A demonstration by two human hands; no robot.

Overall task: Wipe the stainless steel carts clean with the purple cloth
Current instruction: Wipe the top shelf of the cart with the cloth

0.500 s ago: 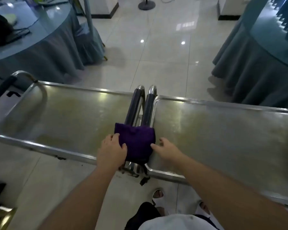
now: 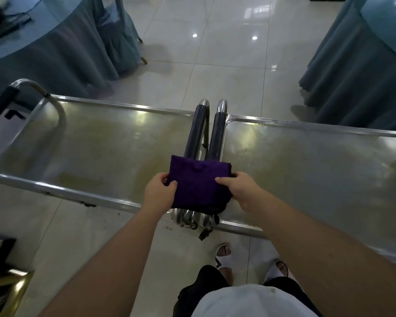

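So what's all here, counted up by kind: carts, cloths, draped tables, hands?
Stainless steel carts: 2, left cart and right cart
Purple cloth: 1
Draped round tables: 2, left table and right table
Hands: 2, left hand and right hand
Total: 7

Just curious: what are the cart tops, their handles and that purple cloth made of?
Cart tops: brushed steel by the look, dull sheen, blurred reflections. Handles: shiny metal tube with dark sleeves, maybe rubber or plastic. Purple cloth: soft matte fabric, folded.
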